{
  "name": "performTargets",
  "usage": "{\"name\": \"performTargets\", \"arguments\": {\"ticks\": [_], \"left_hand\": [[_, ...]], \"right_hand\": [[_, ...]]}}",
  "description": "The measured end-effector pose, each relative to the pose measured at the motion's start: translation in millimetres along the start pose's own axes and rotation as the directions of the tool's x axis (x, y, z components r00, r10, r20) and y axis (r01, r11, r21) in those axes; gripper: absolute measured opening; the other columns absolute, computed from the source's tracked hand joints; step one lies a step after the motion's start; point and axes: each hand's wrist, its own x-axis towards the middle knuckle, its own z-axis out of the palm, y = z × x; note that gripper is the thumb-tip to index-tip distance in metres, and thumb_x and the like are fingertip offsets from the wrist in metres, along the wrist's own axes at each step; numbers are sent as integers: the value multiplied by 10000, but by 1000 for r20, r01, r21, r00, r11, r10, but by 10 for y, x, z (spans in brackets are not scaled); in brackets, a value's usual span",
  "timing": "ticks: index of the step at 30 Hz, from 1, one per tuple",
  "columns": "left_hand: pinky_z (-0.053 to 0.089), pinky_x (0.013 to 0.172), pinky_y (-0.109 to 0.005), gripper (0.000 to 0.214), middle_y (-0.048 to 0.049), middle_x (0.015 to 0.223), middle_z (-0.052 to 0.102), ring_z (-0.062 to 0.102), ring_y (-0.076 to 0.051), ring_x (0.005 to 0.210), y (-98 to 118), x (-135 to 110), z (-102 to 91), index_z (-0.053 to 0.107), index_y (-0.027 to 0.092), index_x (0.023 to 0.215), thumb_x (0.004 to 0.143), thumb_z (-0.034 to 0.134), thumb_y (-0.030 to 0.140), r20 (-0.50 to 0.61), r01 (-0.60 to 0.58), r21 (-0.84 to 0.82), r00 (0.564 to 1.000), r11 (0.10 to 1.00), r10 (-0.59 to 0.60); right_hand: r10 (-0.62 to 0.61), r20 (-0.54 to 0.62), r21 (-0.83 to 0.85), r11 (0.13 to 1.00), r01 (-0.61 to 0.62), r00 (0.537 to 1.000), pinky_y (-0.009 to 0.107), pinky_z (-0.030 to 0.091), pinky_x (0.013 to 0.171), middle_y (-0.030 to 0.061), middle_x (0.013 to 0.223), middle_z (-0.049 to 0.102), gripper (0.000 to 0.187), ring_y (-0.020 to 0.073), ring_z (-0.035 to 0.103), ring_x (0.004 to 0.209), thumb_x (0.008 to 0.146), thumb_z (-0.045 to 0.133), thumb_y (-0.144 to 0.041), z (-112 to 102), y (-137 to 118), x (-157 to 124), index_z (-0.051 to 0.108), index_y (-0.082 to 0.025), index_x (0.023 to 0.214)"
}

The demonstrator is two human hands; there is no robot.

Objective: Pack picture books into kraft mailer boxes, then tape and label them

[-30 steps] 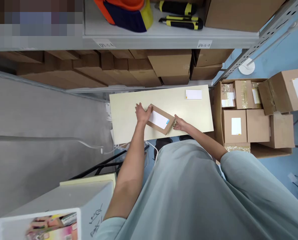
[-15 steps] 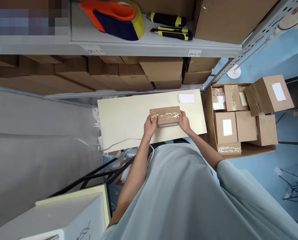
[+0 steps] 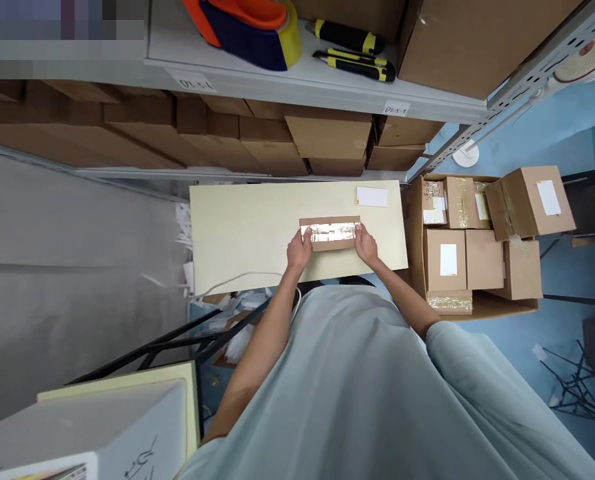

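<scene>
Between my two hands is a small cardboard box (image 3: 331, 244), its upper face crossed by a strip of shiny clear tape. My left hand (image 3: 298, 251) grips the box's left end, thumb on top. At the right end my right hand (image 3: 366, 245) holds it the same way. The box is over the cream tabletop (image 3: 242, 227); whether its underside touches the table I cannot tell. A white label (image 3: 372, 197) lies on the table beyond my right hand.
To the right stands a large open carton (image 3: 416, 240) filled with several taped boxes. A shelf (image 3: 277, 87) above the table's far side bears a tape dispenser (image 3: 250, 33) and utility knives (image 3: 357, 63). A white cable (image 3: 237, 277) crosses the table's near left edge.
The box has tilted in my hands, so its taped face now catches the light and the white patch on its near side is out of sight. The camera view has shifted slightly.
</scene>
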Motion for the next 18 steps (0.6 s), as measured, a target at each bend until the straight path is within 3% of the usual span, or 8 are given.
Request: {"name": "performTargets", "arguments": {"ticks": [4,8,12,18], "left_hand": [[561,1133,-420,505,-171,1438,723,684,-291,1331,-118,-131,-61,690,190,1446,1099,458,474,-47,-115,-134,993,984,109],[622,1071,-417,488,-179,1522,646,693,-281,1316,-187,-271,-8,659,191,1444,974,606,310,-128,-132,-205,986,970,107],[607,1126,-401,539,-181,1512,644,699,-253,1356,-242,-396,176,577,189,1394,863,611,101,-89,3,-330,995,944,-35],[534,1233,-460,612,-204,1593,587,619,-283,1493,-366,-488,308,510,209,1426,835,597,75,-37,98,-331,993,939,-116]], "right_hand": [[-203,66,109,975,195,977,479,437,1305,142,1611,626,607,302,526,1554,1133,419,-548,-188,129,-39,571,-218,1619],[-339,52,92,938,333,939,468,533,1236,148,1603,599,595,301,629,1427,1079,542,-461,-340,293,-158,588,-241,1630],[-300,36,36,954,299,953,494,525,1256,102,1597,626,573,291,656,1398,1078,485,-317,-310,475,-258,585,-288,1641],[-240,84,4,971,241,967,475,539,1243,86,1595,654,571,276,678,1386,1075,451,-275,-164,687,-273,596,-284,1628]]}}
